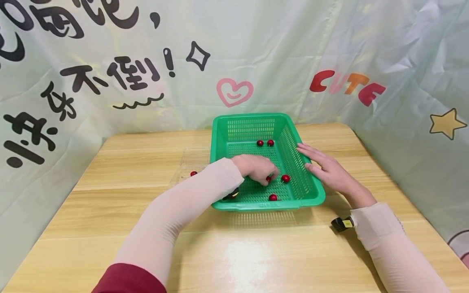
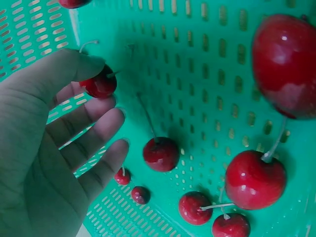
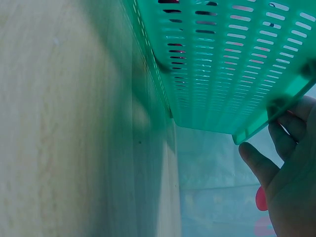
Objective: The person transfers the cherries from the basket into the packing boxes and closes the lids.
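My left hand (image 1: 258, 167) reaches down into a green plastic basket (image 1: 305, 203). In the left wrist view its thumb and index finger pinch a dark red cherry (image 2: 101, 85), while the other fingers are spread below. Around it on the basket floor lie several more cherries with stems, one (image 2: 161, 154) close beside the fingertips. My right hand (image 1: 331, 173) rests on the basket's right rim with its fingers extended. In the right wrist view, the fingertips (image 3: 284, 140) touch the rim from outside, and nothing else shows in that hand.
Left of the basket stands a clear plastic container (image 1: 195, 156), partly hidden by the left arm, with a cherry (image 1: 193, 173) at it. The wooden table (image 1: 110, 195) meets a printed curtain (image 1: 278, 61) at the back and sides.
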A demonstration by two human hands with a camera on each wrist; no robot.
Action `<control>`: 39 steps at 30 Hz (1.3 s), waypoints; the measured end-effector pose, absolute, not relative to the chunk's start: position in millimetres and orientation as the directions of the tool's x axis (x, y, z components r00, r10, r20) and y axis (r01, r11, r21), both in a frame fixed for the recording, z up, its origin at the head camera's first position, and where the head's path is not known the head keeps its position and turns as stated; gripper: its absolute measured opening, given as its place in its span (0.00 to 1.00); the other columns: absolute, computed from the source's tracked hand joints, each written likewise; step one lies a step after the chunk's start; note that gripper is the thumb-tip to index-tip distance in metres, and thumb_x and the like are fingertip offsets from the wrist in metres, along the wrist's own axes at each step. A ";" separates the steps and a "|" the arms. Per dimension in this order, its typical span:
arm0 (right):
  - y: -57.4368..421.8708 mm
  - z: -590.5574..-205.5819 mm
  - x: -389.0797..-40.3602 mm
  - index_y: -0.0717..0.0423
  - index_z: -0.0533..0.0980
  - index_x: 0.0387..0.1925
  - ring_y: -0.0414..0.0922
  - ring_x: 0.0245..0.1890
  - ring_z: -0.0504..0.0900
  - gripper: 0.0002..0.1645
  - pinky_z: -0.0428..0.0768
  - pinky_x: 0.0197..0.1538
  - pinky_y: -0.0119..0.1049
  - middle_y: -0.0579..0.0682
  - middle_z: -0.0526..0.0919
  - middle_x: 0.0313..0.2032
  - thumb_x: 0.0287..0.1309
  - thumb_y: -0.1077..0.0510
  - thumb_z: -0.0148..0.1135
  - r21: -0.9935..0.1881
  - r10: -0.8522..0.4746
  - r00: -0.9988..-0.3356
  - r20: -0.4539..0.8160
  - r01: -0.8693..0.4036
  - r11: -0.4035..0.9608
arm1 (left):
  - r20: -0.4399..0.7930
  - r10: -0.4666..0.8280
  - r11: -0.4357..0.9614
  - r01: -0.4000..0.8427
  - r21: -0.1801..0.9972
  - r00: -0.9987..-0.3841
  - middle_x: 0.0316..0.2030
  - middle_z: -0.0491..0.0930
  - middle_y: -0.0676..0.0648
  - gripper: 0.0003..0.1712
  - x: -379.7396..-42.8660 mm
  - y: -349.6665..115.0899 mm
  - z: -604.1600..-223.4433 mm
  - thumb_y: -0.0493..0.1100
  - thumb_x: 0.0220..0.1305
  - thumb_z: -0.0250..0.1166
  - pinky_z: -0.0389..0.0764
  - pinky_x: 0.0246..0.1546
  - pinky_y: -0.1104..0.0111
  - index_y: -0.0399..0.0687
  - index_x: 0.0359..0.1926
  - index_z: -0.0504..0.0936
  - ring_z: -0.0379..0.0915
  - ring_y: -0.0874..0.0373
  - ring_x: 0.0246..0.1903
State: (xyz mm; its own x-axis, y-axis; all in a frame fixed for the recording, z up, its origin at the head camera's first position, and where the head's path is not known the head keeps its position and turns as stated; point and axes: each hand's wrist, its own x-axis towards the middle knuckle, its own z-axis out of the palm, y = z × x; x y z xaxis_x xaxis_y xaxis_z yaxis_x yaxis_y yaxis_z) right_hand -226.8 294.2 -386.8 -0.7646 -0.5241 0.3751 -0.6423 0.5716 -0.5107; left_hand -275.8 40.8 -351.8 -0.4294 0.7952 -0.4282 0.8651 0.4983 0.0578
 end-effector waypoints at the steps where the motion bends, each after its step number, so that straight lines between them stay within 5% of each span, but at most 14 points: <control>1: 294.2 -386.9 -226.8 0.54 0.62 0.72 0.52 0.74 0.50 0.30 0.54 0.70 0.53 0.51 0.59 0.73 0.70 0.61 0.52 -0.513 -0.525 -0.764 0.375 -0.642 0.569 | -0.423 0.795 0.502 0.863 0.059 -0.434 0.41 0.77 0.55 0.11 -276.1 40.9 -351.6 0.44 0.65 0.65 0.72 0.43 0.69 0.54 0.48 0.78 0.70 0.60 0.40; 18: 294.2 -386.0 -227.3 0.54 0.63 0.72 0.43 0.74 0.49 0.30 0.54 0.69 0.58 0.50 0.59 0.73 0.70 0.62 0.53 -0.520 -0.519 -0.763 0.385 -0.644 0.561 | -0.295 0.821 0.527 0.848 0.058 -0.490 0.38 0.74 0.54 0.07 -278.5 41.8 -332.0 0.47 0.67 0.62 0.71 0.39 0.71 0.53 0.42 0.74 0.69 0.61 0.37; 32: 292.6 -386.4 -226.1 0.54 0.63 0.72 0.56 0.74 0.51 0.30 0.54 0.65 0.66 0.52 0.59 0.73 0.70 0.61 0.53 -0.540 -0.521 -0.769 0.371 -0.635 0.553 | -0.235 0.839 0.527 0.841 0.121 -0.492 0.33 0.72 0.53 0.08 -272.9 37.8 -323.3 0.45 0.64 0.62 0.66 0.33 0.72 0.51 0.39 0.70 0.66 0.61 0.32; 39: 293.2 -385.7 -225.8 0.54 0.62 0.72 0.47 0.74 0.48 0.30 0.53 0.66 0.65 0.51 0.58 0.73 0.70 0.61 0.53 -0.546 -0.516 -0.774 0.366 -0.628 0.554 | -0.214 0.844 0.529 0.831 0.173 -0.492 0.28 0.68 0.52 0.08 -272.2 35.5 -317.9 0.43 0.62 0.61 0.62 0.28 0.72 0.50 0.34 0.68 0.62 0.61 0.27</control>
